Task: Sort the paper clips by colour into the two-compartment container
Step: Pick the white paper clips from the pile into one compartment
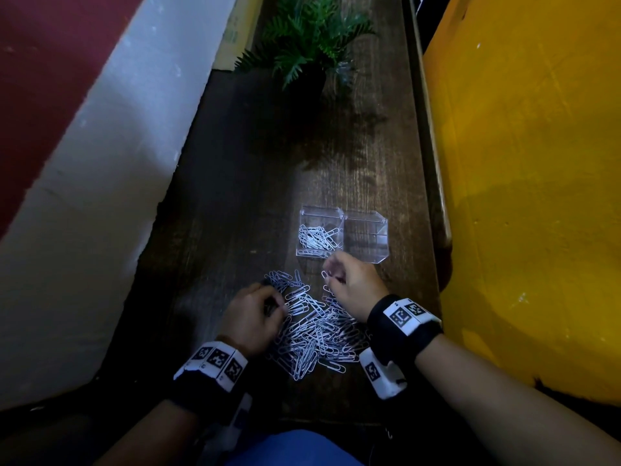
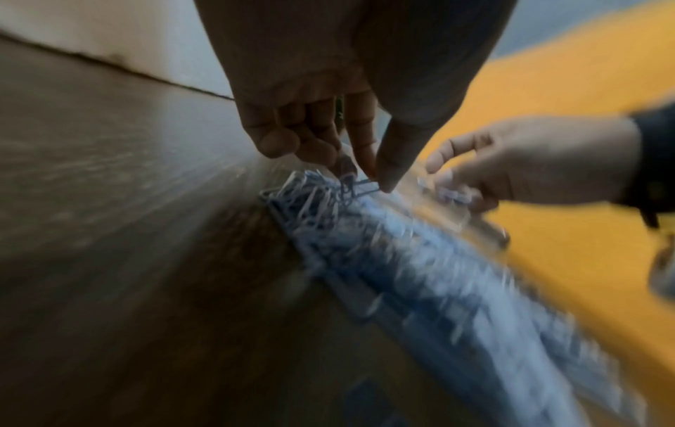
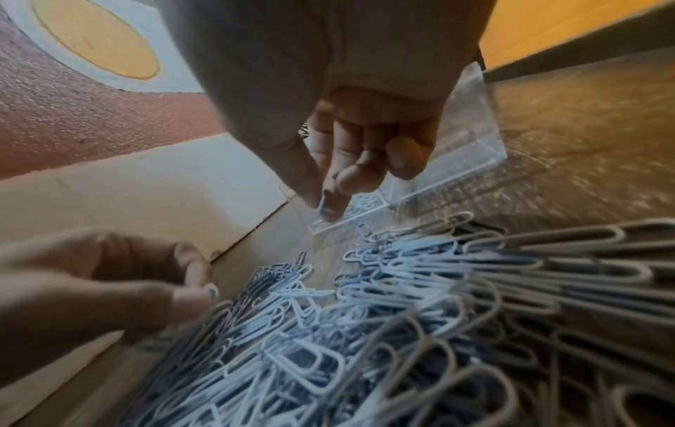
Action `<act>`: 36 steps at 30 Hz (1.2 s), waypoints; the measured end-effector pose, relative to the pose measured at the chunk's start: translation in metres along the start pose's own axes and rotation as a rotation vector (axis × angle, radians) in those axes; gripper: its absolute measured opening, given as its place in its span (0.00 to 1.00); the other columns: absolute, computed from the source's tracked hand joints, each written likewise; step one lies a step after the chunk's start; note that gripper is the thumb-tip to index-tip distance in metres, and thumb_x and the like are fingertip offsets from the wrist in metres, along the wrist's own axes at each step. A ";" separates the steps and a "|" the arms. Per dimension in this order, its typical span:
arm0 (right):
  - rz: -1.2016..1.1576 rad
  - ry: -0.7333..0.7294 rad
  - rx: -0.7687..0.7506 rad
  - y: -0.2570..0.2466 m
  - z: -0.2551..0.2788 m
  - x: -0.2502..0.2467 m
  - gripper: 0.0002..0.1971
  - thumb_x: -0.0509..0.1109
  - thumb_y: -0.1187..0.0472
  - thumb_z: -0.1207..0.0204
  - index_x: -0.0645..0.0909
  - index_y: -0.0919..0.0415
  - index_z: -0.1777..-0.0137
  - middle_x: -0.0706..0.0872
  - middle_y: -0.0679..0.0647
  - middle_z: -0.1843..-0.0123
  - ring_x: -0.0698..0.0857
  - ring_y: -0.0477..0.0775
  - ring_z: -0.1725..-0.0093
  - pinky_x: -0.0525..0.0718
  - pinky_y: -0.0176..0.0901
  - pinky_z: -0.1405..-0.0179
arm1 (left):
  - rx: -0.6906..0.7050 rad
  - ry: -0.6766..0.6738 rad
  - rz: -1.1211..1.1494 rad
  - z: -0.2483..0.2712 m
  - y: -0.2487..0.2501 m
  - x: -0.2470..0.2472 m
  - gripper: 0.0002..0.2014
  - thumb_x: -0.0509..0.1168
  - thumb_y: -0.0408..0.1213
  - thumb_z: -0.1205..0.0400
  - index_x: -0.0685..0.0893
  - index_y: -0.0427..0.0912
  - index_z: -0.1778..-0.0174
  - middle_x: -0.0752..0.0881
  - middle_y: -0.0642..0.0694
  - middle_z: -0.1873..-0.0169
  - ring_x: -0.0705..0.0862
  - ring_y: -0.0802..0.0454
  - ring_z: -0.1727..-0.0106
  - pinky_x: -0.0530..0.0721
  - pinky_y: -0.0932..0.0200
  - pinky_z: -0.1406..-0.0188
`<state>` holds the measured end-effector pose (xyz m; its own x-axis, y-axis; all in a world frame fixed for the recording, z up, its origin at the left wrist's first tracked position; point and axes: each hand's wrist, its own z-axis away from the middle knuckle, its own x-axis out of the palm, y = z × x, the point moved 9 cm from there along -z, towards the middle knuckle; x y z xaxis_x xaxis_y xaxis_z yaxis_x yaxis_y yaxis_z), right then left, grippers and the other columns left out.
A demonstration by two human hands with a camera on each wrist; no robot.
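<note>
Dark wood makes up the long tabletop [image 1: 235,196], with a white wall on one side and a big yellow thing [image 1: 521,196] on the other. Far behind the clear box [image 1: 366,238] stands a green plant [image 1: 309,38].

The clear box has two parts. Its left part already has white clips [image 1: 316,238] in it. Its right part looks bare, so the dark clips probably belong there.

Just in front of the box lies a big pile of paper clips [image 1: 316,327], white and dark ones mixed up. Most of the sorting is not yet done.

The right hand [image 1: 353,284] is between the pile and the box, close to the box's front wall. Its grip is tight: thumb and finger pinch one pale clip [image 3: 322,205], and the other fingers are curled in. It is so near the left part that I think the clip is going in there with the other white ones.

The left hand [image 1: 255,317] is at the left edge of the pile, farther from the box. Its fingers [image 2: 369,144] point down and nip a dark clip [image 2: 359,187] at the pile's edge. It seems to be pulling that one out while the other hand is busy.

The clips hook on each other, so one may drag more along.
</note>
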<state>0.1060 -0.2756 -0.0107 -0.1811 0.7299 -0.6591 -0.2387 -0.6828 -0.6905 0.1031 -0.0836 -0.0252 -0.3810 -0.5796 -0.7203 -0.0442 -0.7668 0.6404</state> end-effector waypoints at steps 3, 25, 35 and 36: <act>0.115 -0.066 -0.056 -0.011 -0.001 0.005 0.10 0.65 0.63 0.23 0.83 0.47 0.54 0.86 0.45 0.61 0.84 0.48 0.63 0.85 0.44 0.61 | -0.075 0.056 0.178 -0.001 -0.003 -0.010 0.07 0.76 0.38 0.27 0.85 0.51 0.67 0.85 0.59 0.69 0.83 0.67 0.67 0.72 0.79 0.71; 0.150 -0.121 -0.037 -0.010 0.013 0.021 0.05 0.71 0.54 0.24 0.85 0.52 0.60 0.86 0.43 0.56 0.83 0.41 0.54 0.83 0.41 0.51 | -0.186 -0.087 0.552 -0.003 -0.008 0.001 0.09 0.66 0.31 0.19 0.87 0.49 0.49 0.89 0.51 0.55 0.87 0.55 0.53 0.86 0.57 0.51; -0.316 -0.093 0.117 0.019 0.016 0.012 0.05 0.77 0.65 0.30 0.85 0.55 0.62 0.88 0.48 0.62 0.86 0.46 0.58 0.84 0.42 0.50 | -0.126 -0.012 0.673 -0.021 -0.001 -0.009 0.05 0.70 0.27 0.23 0.86 0.43 0.59 0.90 0.45 0.66 0.89 0.48 0.60 0.83 0.56 0.59; -0.352 -0.102 0.125 0.019 0.017 0.011 0.05 0.76 0.66 0.29 0.84 0.57 0.60 0.87 0.49 0.62 0.85 0.46 0.60 0.84 0.41 0.52 | -0.128 0.001 0.686 -0.023 0.001 -0.011 0.05 0.70 0.27 0.23 0.86 0.42 0.59 0.90 0.44 0.67 0.90 0.47 0.60 0.83 0.58 0.60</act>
<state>0.0830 -0.2803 -0.0259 -0.1599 0.9229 -0.3503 -0.4169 -0.3848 -0.8234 0.1288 -0.0841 -0.0227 -0.2828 -0.9448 -0.1653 0.3153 -0.2543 0.9143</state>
